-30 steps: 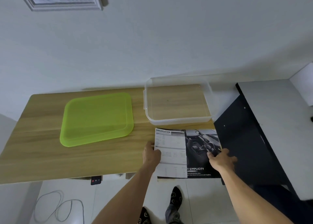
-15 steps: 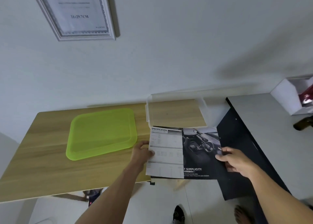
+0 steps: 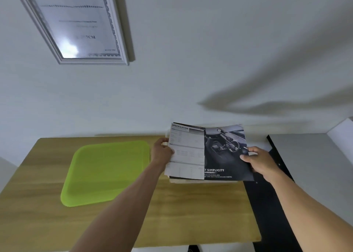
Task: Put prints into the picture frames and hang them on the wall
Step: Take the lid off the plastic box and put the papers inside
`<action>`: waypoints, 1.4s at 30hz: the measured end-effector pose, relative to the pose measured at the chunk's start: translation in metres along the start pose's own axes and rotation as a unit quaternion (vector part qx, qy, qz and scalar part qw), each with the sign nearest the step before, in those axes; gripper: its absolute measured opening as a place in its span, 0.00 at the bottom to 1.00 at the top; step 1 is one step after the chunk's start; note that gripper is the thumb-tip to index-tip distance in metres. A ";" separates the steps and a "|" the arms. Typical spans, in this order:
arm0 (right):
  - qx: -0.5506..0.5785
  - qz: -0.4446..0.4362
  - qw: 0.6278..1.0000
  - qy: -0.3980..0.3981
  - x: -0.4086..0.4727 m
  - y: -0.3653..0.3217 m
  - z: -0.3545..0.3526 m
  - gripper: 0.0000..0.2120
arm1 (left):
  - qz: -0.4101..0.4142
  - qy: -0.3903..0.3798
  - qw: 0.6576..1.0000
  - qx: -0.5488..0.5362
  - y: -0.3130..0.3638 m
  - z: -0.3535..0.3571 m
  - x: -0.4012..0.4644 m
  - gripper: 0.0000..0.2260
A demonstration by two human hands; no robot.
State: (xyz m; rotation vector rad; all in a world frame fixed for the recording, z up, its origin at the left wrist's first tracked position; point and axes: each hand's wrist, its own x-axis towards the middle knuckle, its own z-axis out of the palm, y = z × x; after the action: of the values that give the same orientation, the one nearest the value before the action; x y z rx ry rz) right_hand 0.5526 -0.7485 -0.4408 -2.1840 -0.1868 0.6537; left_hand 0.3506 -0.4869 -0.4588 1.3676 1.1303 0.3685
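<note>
Both forearms extend forward over the wooden bench (image 3: 172, 213). The left hand (image 3: 161, 153) grips the left edge of the print (image 3: 208, 152), fingers curled behind the sheet and thumb on its face. The right hand (image 3: 261, 163) pinches the right edge, thumb on the dark half. The print is held raised above the bench, tilted toward the camera, just beyond the lime-green tray (image 3: 107, 171) and hiding most of a clear container below it. The print is judged to be light, thin and flexible; it bows slightly between the two grips. It will crease if held by one corner, so support at opposite edges is appropriate, with fingers kept off the glossy image area. On the wall beyond, upper left, hangs a picture frame (image 3: 76, 22) holding an A4 placeholder sheet, well apart from the print.
</note>
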 end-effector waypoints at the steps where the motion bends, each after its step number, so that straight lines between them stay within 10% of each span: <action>1: -0.014 -0.001 1.000 0.004 0.015 -0.003 0.003 0.16 | 0.003 0.008 1.000 0.007 0.002 0.006 0.009 0.16; 26: -0.445 -0.008 0.894 -0.056 0.096 -0.017 0.057 0.04 | 0.061 0.044 0.898 0.433 -0.032 0.077 0.038 0.17; 34: -0.394 -0.118 0.910 -0.046 0.051 -0.068 0.109 0.14 | 0.143 0.082 0.933 0.319 -0.031 -0.012 0.039 0.17; 42: -0.282 -0.266 0.913 -0.130 -0.031 -0.124 0.261 0.13 | -0.005 0.138 0.904 0.405 -0.077 -0.182 0.053 0.24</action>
State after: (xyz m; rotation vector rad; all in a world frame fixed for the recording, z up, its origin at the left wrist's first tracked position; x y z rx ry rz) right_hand 0.4030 -0.5017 -0.4707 -2.4036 -1.1947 0.6146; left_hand 0.2008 -0.3593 -0.5147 2.0743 1.6238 0.0674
